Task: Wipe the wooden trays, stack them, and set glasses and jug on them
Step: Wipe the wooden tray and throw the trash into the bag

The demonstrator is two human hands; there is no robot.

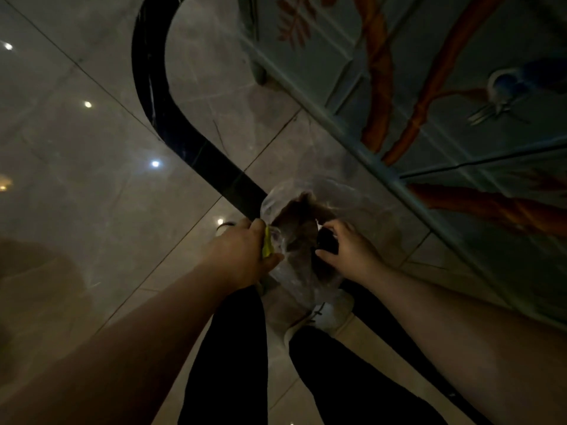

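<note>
I look down in dim light at a clear plastic bag (310, 191) held over the floor in front of my legs. Something brown and wooden-looking (296, 222) sits inside it, its shape hard to make out. My left hand (242, 256) grips the bag's left edge together with a yellow cloth (267, 247). My right hand (349, 253) is at the bag's right side, fingers curled around a dark object (326, 240) that I cannot identify. No glasses or jug are in view.
A pale painted cabinet (429, 87) with orange branches and a blue bird stands at the right. The glossy tiled floor (92, 148) has a curved black inlay band (184, 142). My black trousers and a white shoe (322, 314) are below the bag.
</note>
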